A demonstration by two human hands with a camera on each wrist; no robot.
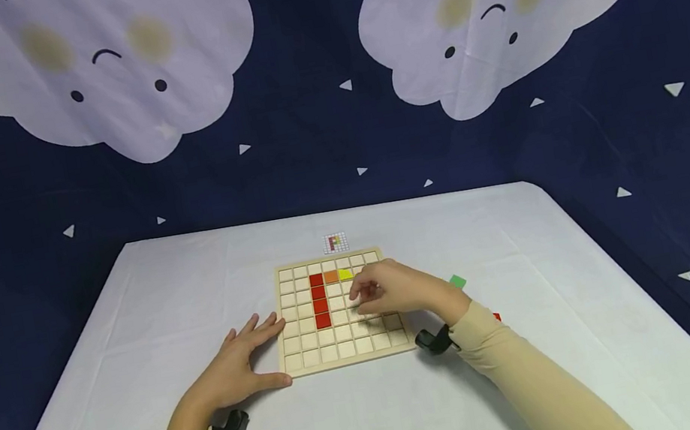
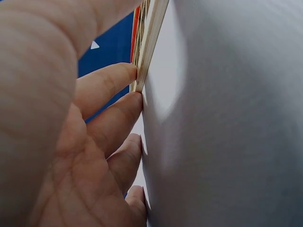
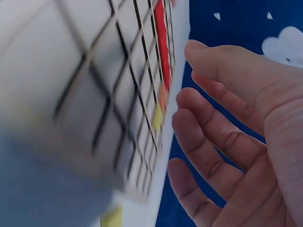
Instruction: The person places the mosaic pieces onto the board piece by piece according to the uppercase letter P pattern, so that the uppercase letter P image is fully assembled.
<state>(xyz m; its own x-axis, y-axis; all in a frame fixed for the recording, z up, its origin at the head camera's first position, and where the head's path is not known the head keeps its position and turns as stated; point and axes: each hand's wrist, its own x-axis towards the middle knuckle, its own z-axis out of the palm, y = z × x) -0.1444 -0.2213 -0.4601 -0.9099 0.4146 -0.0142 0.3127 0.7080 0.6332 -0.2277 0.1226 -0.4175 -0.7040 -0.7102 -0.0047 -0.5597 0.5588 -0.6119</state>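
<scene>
A wooden grid board (image 1: 312, 369) lies on the table. Several red square tiles (image 1: 320, 300) form a column in its cells. Right of the top red tile sits an orange tile (image 1: 331, 277), then a yellow tile (image 1: 345, 274) that looks slightly askew. My left hand (image 1: 233, 367) is spread at the board's left side, with fingertips touching the edge (image 2: 150, 47) and the thumb by the near corner. Over the right part of the board hovers my right hand (image 1: 398, 287), its fingers loosely bent. In the right wrist view, nothing shows between its thumb and fingers (image 3: 189, 130).
A small printed card (image 1: 335, 242) with a coloured grid pattern lies behind the board. Right of the board are a green tile (image 1: 457, 280) and a red piece (image 1: 497, 316), partly hidden by the right arm. A white cloth (image 1: 203, 269) covers the table.
</scene>
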